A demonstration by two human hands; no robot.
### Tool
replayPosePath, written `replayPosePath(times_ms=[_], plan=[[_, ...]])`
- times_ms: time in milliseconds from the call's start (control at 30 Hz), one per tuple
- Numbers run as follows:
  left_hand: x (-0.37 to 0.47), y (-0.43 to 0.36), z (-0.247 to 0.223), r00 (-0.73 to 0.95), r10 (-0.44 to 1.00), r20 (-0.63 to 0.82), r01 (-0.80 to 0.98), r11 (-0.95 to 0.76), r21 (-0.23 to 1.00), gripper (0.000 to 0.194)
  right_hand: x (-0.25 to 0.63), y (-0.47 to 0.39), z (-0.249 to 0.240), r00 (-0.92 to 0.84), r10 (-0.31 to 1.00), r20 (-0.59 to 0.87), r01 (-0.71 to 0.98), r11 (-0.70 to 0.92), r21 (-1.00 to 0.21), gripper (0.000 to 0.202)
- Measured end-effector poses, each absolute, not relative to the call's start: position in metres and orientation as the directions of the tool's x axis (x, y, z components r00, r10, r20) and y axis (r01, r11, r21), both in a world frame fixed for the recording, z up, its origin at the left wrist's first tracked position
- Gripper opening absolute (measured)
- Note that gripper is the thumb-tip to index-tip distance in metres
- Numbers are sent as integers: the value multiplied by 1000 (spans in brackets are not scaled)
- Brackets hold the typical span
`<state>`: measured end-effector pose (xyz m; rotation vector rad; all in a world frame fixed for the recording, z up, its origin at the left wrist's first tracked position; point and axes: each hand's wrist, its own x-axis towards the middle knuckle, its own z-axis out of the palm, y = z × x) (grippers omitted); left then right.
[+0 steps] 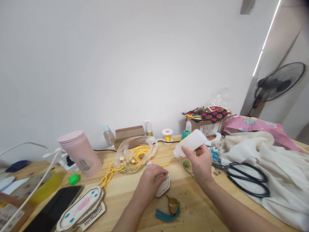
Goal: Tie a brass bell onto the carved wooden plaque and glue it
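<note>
My right hand (201, 164) is wrapped round a white squeeze bottle (195, 139), which is tilted with its nozzle down to the left. My left hand (152, 181) has its fingers curled over a small white plaque (163, 188) with a scalloped brown edge, pinching its upper part; the hand hides some of it. Just in front of the plaque lie a brass bell (173, 205) and a curved teal strip (166, 215). Beyond my left hand, a clear plastic bag (154, 145) holds yellow cords (138, 150) and several gold bells.
Black-handled scissors (251, 177) lie by white cloth (277, 190) on the right. At left are a pink tumbler (82, 154), green cap (74, 179), phone (54, 206) and stacked decorated plaques (80, 206). A filled cardboard box (210, 127) and yellow thread spool (167, 136) stand near the wall.
</note>
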<state>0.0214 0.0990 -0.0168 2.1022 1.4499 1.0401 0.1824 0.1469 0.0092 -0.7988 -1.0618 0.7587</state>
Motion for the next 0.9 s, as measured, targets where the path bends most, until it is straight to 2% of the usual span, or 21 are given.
replayPosePath(times_ms=[233, 500, 700, 900], plan=[[23, 100, -18, 202, 922, 331, 729, -367, 578, 11, 181, 145, 11, 301, 861, 410, -183, 474, -861, 33], [21, 101, -21, 217, 925, 312, 730, -366, 577, 11, 183, 146, 10, 281, 874, 398, -210, 460, -863, 31], [18, 97, -14, 227, 929, 294, 704, -365, 609, 18, 182, 146, 11, 275, 878, 391, -218, 453, -865, 32], [15, 87, -5, 389, 884, 259, 776, -466, 426, 25, 182, 147, 8, 268, 884, 383, -220, 443, -869, 33]])
